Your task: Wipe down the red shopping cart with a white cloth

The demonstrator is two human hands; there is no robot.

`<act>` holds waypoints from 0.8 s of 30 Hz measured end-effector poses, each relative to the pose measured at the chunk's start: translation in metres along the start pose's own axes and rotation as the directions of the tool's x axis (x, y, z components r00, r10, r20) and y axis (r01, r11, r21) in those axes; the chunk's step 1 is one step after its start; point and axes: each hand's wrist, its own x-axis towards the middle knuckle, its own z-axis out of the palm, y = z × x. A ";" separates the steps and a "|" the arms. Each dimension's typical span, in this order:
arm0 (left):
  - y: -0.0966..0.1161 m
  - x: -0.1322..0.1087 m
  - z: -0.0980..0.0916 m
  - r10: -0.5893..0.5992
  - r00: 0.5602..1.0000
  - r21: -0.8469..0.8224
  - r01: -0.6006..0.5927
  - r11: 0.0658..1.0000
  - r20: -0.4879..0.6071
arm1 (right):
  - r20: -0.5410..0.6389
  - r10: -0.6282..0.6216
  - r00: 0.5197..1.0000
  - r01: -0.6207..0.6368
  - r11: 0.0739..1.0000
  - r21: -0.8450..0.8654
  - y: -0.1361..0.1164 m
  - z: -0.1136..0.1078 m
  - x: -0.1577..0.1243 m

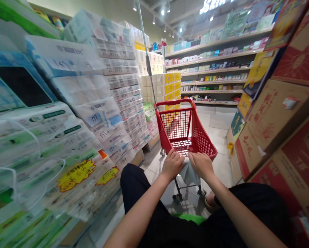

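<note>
I see both of my hands on the near rim of a small red shopping cart point(185, 132), which stands in the aisle straight ahead of me on the pale tiled floor point(216, 127). My left hand point(172, 165) and right hand point(202, 165) are side by side, almost touching, with the fingers curled down over the cart's rear edge in a closed grip. The bar under them is hidden. A pale grey cloth or bag point(189, 175) hangs down from between the hands; I cannot tell which hand pins it. The cart's mesh basket looks bare inside, and a thin metal pole point(145, 51) rises from its far left corner towards the ceiling.

The passage is tight. On my left, stacked packs of toilet tissue point(97, 103) lean close to the cart's left side, with yellow starburst price tags point(76, 175) low down on them. On my right, red and brown cardboard cartons point(280, 120) are piled high, near the cart's right side. Beyond the cart stand stacked yellow boxes point(173, 86), and further back store shelves point(211, 69) filled with small goods. My black trousers point(144, 193) fill the bottom of the view.
</note>
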 end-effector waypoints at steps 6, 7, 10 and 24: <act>-0.007 0.000 -0.007 0.209 0.977 -0.082 -0.205 0.975 0.041 | -0.027 -0.083 0.996 0.085 0.994 0.073 0.024 -0.002 -0.015; -0.013 -0.001 -0.010 0.255 0.966 -0.100 -0.249 0.963 0.049 | -0.033 -0.096 0.995 0.098 0.992 0.081 0.025 -0.002 -0.017; -0.035 -0.002 -0.017 0.361 0.929 -0.135 -0.349 0.927 0.082 | -0.052 -0.106 0.993 0.111 0.990 0.089 0.024 -0.001 -0.021; -0.082 0.012 -0.031 0.121 0.990 -0.119 -0.111 0.987 0.073 | -0.042 -0.088 0.995 0.091 0.991 0.093 0.028 0.000 -0.018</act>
